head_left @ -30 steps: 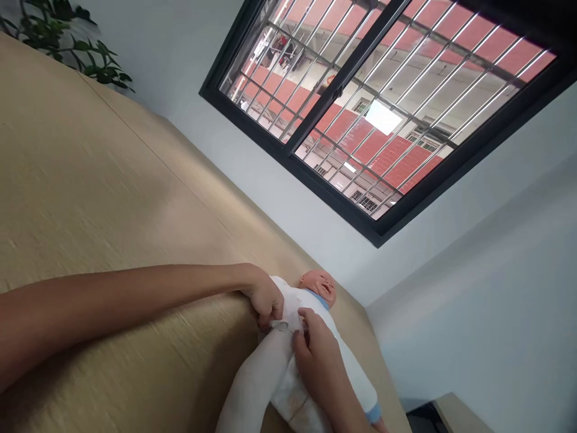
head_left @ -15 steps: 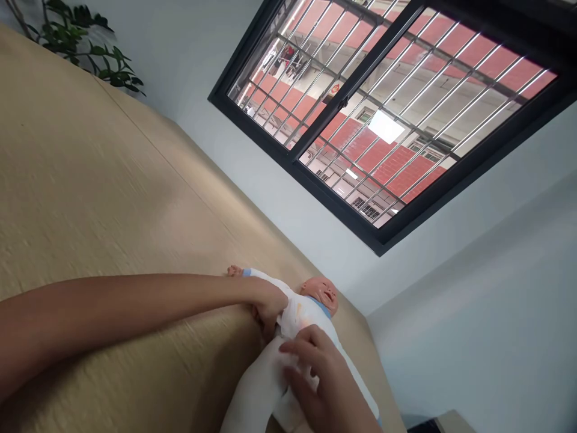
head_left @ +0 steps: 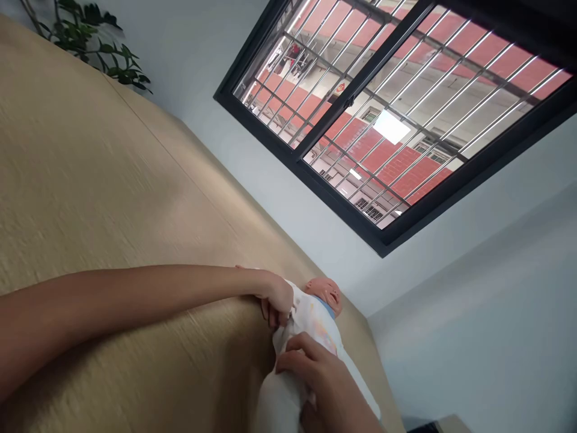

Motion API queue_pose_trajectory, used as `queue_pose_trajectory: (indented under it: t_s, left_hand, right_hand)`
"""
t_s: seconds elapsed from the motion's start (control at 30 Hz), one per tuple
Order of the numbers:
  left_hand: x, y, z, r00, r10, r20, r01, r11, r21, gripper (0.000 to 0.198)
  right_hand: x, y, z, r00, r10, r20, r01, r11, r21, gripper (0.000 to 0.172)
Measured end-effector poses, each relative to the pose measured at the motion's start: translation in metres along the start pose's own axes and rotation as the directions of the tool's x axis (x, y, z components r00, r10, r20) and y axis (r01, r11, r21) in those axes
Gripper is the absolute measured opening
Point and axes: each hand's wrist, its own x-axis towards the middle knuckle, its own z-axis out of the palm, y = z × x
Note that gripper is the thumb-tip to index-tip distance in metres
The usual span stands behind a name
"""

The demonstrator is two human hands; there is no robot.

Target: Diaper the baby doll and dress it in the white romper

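Observation:
A baby doll (head_left: pixel 325 293) lies on its back along the wooden surface, dressed in a white garment (head_left: pixel 317 322) with a blue collar and faint coloured print. My left hand (head_left: pixel 278 299) reaches across from the left, its fingers curled down on the cloth at the doll's side, gripping the edge. Lower down, my right hand (head_left: pixel 318 373) has its fingers bent over the white cloth at the waist, thumb and fingertips pinching toward it. The doll's leg (head_left: pixel 279 400) in white shows below. Both arms of the doll are mostly covered, and my right fingertips are partly hidden.
The wooden tabletop (head_left: pixel 103 180) stretches away to the far left, meeting a pale wall (head_left: pixel 216 156). A black-framed window (head_left: pixel 383 240) with metal bars is above. A green plant (head_left: pixel 81 36) stands at the upper left. A dark-and-beige object (head_left: pixel 444 424) sits at the lower right.
My left hand has shifted slightly right and up the doll's side. My right hand has closed from a looser shape onto the cloth. The doll's raised leg has moved right.

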Motion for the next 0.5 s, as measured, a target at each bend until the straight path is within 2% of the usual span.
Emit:
queue_pose_trajectory:
  t_s: [0.1, 0.2, 0.3, 0.4, 0.5]
  left_hand:
    - [-0.003, 0.006, 0.001, 0.999, -0.026, 0.035, 0.03, 0.99, -0.138, 0.01]
    - [-0.006, 0.006, 0.003, 0.998, -0.011, 0.067, 0.022, 0.987, -0.161, 0.009]
    - [-0.007, 0.001, 0.004, 0.997, -0.044, 0.063, 0.05, 0.994, -0.101, 0.015]
    - [-0.003, -0.005, 0.004, 0.988, -0.151, 0.016, 0.151, 0.989, 0.005, 0.005]
    - [0.004, -0.011, 0.005, 0.983, -0.182, -0.024, 0.183, 0.981, 0.058, 0.015]
  right_hand:
    - [-0.011, 0.007, -0.017, 1.0, -0.02, -0.015, 0.021, 0.997, 0.077, 0.062]
    - [-0.018, 0.014, -0.026, 0.996, -0.052, -0.069, 0.06, 0.99, 0.124, 0.052]
    - [-0.024, 0.019, -0.032, 0.99, -0.085, -0.113, 0.099, 0.987, 0.124, 0.038]
    - [-0.028, 0.018, -0.036, 0.984, -0.089, -0.152, 0.105, 0.989, 0.107, 0.032]
    - [-0.031, 0.016, -0.037, 0.983, -0.078, -0.168, 0.097, 0.989, 0.112, 0.028]
